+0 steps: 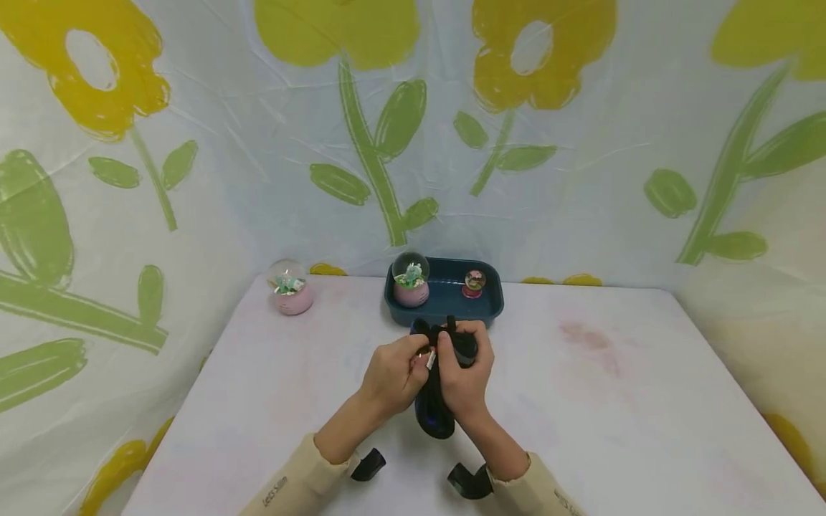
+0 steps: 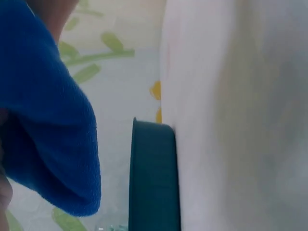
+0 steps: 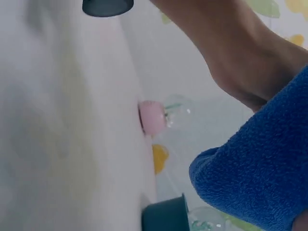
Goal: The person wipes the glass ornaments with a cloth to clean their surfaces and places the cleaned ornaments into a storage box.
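Both hands hold a blue terry cloth (image 1: pixel 435 419) above the table, in front of the tray; it looks almost black in the head view. My left hand (image 1: pixel 395 373) pinches it from the left, and my right hand (image 1: pixel 466 376) grips it from the right. A small white piece (image 1: pixel 431 360) shows between the hands, beside a pinkish bit too small to make out. The cloth (image 2: pixel 53 115) hangs in a fold in the left wrist view. In the right wrist view the cloth (image 3: pixel 255 168) hides the fingertips.
A dark teal tray (image 1: pixel 445 315) stands at the table's back edge. In it are a pink-based snow globe (image 1: pixel 411 283) and a smaller red-based globe (image 1: pixel 474 284). Another pink-based snow globe (image 1: pixel 292 290) stands at the back left corner. A flower-patterned curtain (image 1: pixel 581 179) hangs behind.
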Motion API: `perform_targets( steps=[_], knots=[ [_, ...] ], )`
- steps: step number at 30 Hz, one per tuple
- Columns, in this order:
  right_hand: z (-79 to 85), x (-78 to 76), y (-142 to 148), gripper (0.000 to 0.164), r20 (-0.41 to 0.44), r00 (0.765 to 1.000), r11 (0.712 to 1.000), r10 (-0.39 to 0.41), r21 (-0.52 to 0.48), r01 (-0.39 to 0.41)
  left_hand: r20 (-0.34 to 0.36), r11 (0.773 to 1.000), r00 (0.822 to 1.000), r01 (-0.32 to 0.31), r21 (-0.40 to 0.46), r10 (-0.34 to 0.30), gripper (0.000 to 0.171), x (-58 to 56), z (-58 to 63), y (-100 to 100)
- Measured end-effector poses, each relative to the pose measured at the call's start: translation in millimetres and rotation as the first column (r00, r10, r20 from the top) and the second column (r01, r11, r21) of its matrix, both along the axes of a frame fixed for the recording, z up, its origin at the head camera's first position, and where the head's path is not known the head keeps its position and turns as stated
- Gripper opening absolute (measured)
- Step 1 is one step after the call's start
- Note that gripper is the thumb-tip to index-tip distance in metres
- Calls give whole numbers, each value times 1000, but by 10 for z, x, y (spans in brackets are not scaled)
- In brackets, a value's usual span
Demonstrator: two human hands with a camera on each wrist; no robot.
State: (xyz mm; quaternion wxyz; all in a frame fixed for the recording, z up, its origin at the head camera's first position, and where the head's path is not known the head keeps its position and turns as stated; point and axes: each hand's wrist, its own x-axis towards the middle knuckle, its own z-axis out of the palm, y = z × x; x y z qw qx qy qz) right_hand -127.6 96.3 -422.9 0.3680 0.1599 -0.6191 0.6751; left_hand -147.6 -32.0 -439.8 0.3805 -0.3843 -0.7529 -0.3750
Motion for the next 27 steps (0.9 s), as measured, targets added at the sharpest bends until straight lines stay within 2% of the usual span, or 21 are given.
perform_targets(
  steps=[3,6,7,9,10,11,12,13,14,16,17,18,19,20,21,22,24,26,27],
  knots=[
    [2,-1,32,11,78,997,1000,19,-1,-19,-15,998,999,48,-39,-49,47,-27,-23,-40],
    [-20,9,34,11,94,995,1000,22,-19,-21,27,995,995,96,0,-96,45,-25,-60,-44],
    [-34,15,21,11,69,998,1000,12,-26,-11,45,994,994,102,34,-103,43,-12,-75,-33],
    [-54,26,-20,12,-47,999,999,-27,-20,26,97,986,987,114,124,-126,36,22,-103,3],
    [-50,28,-43,13,-132,990,998,-55,-14,53,135,977,980,125,174,-149,31,47,-109,24],
    [-38,24,-64,14,-238,967,996,-86,-1,88,186,964,966,138,226,-182,27,75,-110,45],
    [-14,14,-80,15,-350,930,992,-112,14,125,244,948,942,159,276,-229,24,104,-107,62],
    [19,0,-88,17,-456,880,986,-129,33,162,312,927,906,181,329,-287,23,132,-92,77],
    [59,-17,-87,19,-553,823,980,-132,53,193,373,904,860,204,377,-349,23,158,-62,85],
    [148,-50,-71,23,-697,708,967,-114,87,241,481,855,747,224,468,-459,25,197,2,103],
    [179,-65,-59,24,-740,665,961,-101,100,257,514,831,695,226,508,-503,27,210,33,114],
    [204,-78,-45,24,-762,642,961,-89,105,257,541,815,652,219,536,-532,29,219,61,126],
    [219,-91,-31,25,-767,636,962,-85,102,252,556,805,625,215,552,-548,30,223,85,142],
    [221,-102,-19,25,-756,649,967,-84,96,237,560,802,616,214,558,-554,30,222,96,160],
    [211,-112,-9,26,-735,672,971,-91,83,222,556,805,625,213,554,-548,28,215,92,179],
    [193,-121,-1,26,-701,706,977,-100,66,204,541,813,652,214,541,-531,27,208,87,196],
    [142,-138,17,25,-601,792,988,-108,25,153,498,850,734,206,485,-462,24,180,68,218],
    [92,-148,41,20,-474,874,994,-101,-17,106,424,893,824,198,405,-375,25,133,45,228],
    [74,-150,58,18,-403,911,996,-91,-37,83,383,915,864,189,356,-327,27,107,42,224]
  ],
)
